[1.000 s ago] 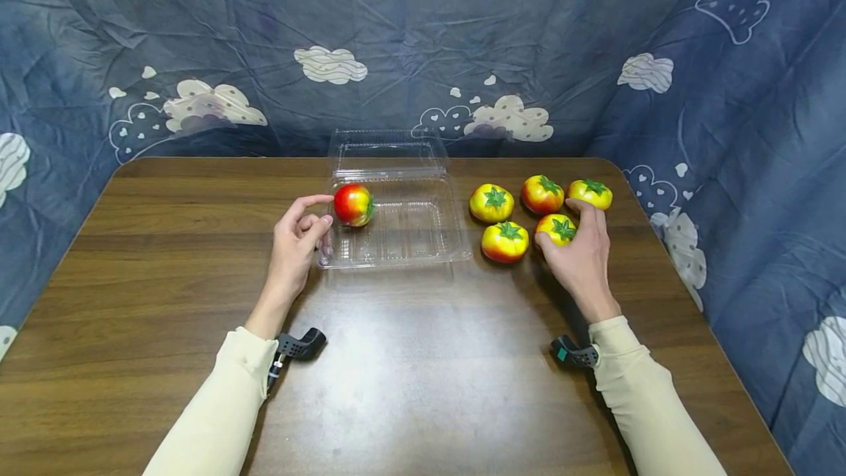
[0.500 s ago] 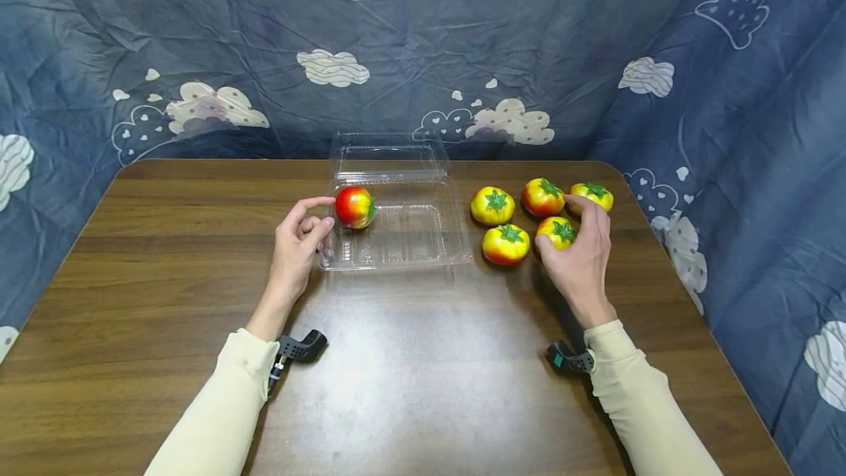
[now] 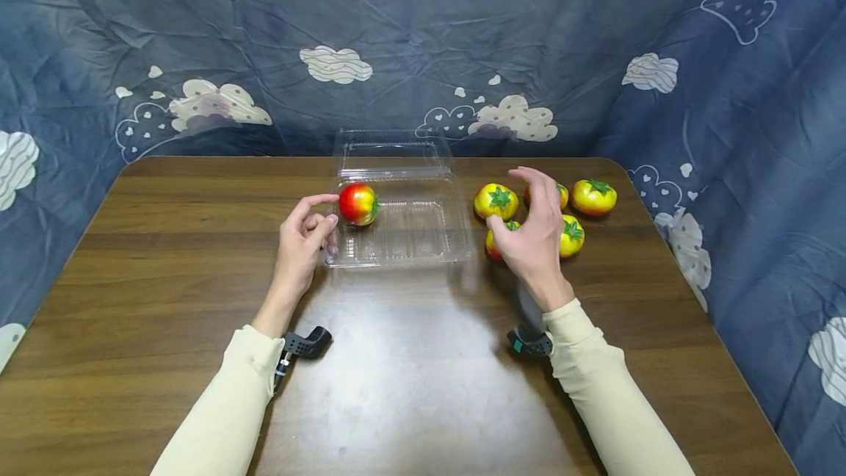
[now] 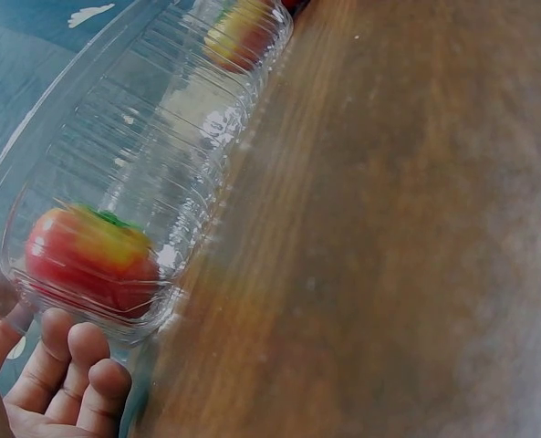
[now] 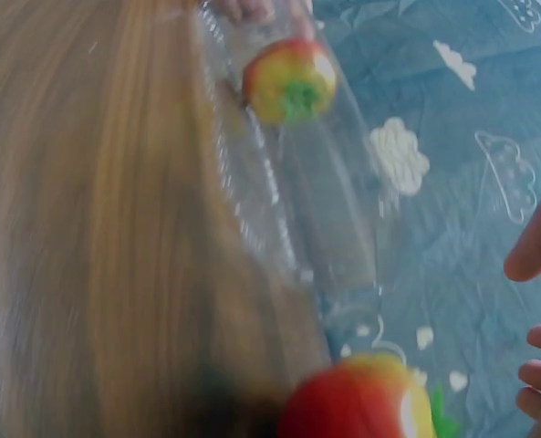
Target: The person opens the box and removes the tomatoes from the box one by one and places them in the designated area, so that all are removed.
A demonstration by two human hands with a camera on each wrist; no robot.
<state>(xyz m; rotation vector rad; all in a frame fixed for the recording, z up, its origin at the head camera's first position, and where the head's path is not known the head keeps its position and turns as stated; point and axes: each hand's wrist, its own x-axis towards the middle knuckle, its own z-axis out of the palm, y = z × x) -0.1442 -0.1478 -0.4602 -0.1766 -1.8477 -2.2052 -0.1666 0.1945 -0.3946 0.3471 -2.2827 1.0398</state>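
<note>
A clear plastic clamshell box [image 3: 423, 241] lies with its lid raised at the back of the wooden table. Inside its left end sits a red-and-yellow tomato [image 3: 358, 204] with a green leafy top, tilted on its side. My left hand [image 3: 300, 241] holds the box's left edge between thumb and fingers; the left wrist view shows fingertips [image 4: 88, 347] against the clear wall. My right hand [image 3: 534, 233], fingers spread and nothing between them, is above the group of tomatoes on the right. It partly covers the front-left tomato [image 3: 493, 247] and a back tomato [image 3: 563, 197].
Further tomatoes rest on the table: one at the back left [image 3: 496, 201], one at the far right [image 3: 594, 197], and one at the front right [image 3: 571, 235]. A blue curtain [image 3: 396, 35] with cloud prints hangs behind the table [image 3: 410, 373].
My right hand has let the front-right tomato be and moved left, its fingers wider apart. The left hand, the box and the tomatoes have stayed in place.
</note>
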